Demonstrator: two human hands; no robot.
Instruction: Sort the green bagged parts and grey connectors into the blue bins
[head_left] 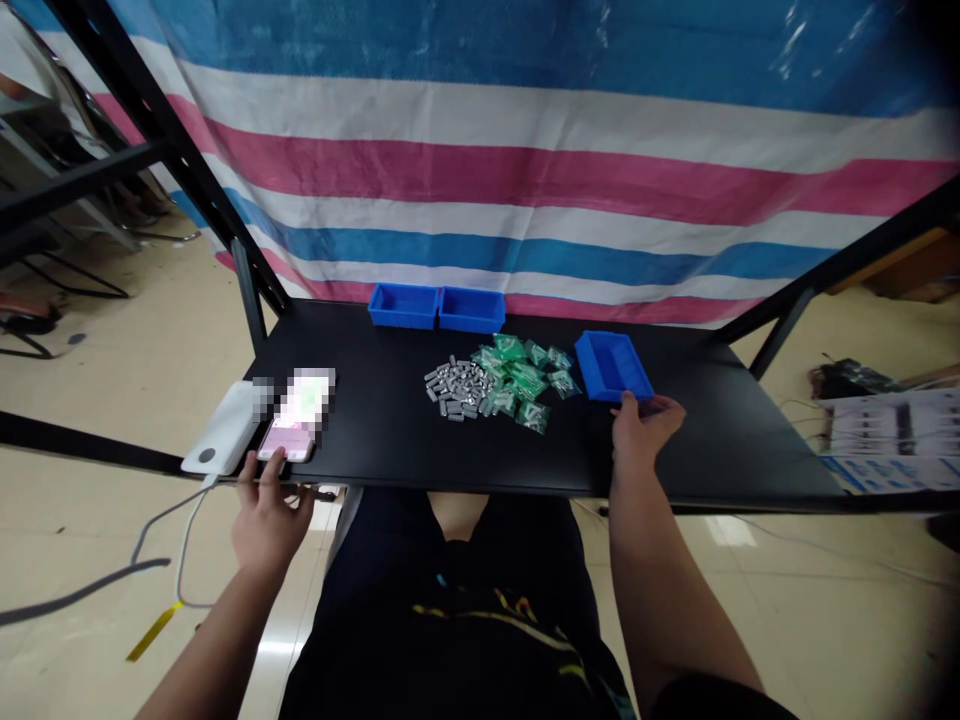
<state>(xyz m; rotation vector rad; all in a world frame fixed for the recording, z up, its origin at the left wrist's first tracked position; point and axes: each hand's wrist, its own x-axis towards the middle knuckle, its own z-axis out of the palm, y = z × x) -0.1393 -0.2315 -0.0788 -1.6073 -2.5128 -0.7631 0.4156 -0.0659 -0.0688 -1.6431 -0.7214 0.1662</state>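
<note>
My left hand [266, 510] reaches to the near left edge of the black table [735, 440], with a finger on the bottom of a pink phone [294, 425]; its other fingers are loosely curled. My right hand [641, 430] rests on the table with fingers spread, touching the near edge of a blue plastic tray [611, 366]. Between the hands lie a pile of small grey metal cylinders [457, 388] and a heap of small green packets [521, 380].
A white power bank [225, 428] with a cable lies left of the phone. Two more blue trays [436, 306] stand at the table's back edge before a striped tarp. Black shelf posts rise at both sides. Printed sheets [892, 435] lie to the right.
</note>
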